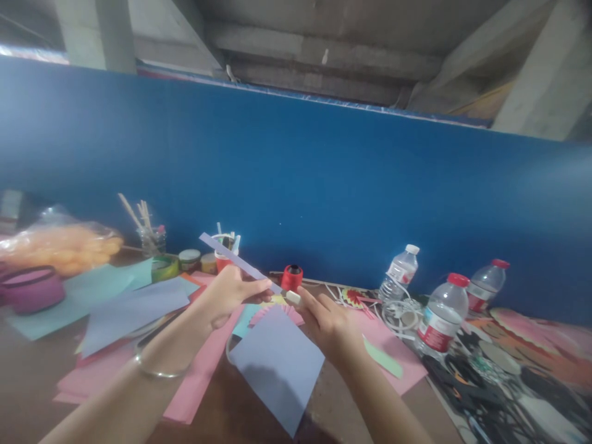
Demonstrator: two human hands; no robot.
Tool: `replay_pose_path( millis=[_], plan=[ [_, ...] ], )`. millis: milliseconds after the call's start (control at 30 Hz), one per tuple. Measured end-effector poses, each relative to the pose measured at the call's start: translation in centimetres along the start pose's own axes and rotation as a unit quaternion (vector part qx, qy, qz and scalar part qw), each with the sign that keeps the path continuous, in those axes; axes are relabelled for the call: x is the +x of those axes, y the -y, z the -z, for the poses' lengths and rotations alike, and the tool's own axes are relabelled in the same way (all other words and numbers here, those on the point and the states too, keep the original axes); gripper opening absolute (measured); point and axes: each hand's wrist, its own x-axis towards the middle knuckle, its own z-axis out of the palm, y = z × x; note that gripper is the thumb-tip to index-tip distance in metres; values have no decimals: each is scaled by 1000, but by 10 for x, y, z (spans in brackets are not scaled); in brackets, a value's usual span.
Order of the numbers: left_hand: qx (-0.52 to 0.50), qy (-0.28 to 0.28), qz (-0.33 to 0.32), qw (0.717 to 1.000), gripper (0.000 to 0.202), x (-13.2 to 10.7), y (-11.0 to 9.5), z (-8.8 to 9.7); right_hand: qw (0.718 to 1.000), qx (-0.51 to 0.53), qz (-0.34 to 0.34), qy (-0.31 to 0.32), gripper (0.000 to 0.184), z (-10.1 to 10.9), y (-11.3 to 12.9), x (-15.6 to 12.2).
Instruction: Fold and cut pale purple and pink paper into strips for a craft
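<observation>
My left hand [234, 293] is closed in a pinch on a thin lavender paper strip [235, 258] that slants up to the left. My right hand [326, 317] is closed round a small white object [293, 296], perhaps a glue stick, whose tip meets the strip's lower end. A lavender paper sheet [277, 364] lies just below both hands. A pink pleated paper fan [277, 311] peeks out behind it. A thin bangle [155, 367] circles my left wrist.
Pink [198, 376], lavender [134, 308] and teal [102, 283] sheets cover the table at left. A red thread spool [292, 277], a cup of tools [226, 251], jars, a purple bowl [30, 288] and three water bottles [441, 314] stand along a blue wall [324, 185].
</observation>
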Motion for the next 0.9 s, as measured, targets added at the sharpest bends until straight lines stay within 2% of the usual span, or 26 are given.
replay_pose_path(
  millis=[200, 400, 567, 900],
  plan=[
    [-34, 32, -19, 999, 16, -3, -1, -12, 999, 10, -41, -16, 34, -5, 6, -1],
    [-78, -5, -44, 996, 15, -7, 8, -27, 998, 3, -59, -24, 35, -9, 12, -4],
    [-79, -25, -38, 996, 19, -4, 14, -28, 998, -17, -57, -25, 34, -10, 12, -4],
    [-36, -26, 4, 999, 19, -5, 2, -23, 1000, -12, -17, -3, 30, -6, -1, -3]
  ],
)
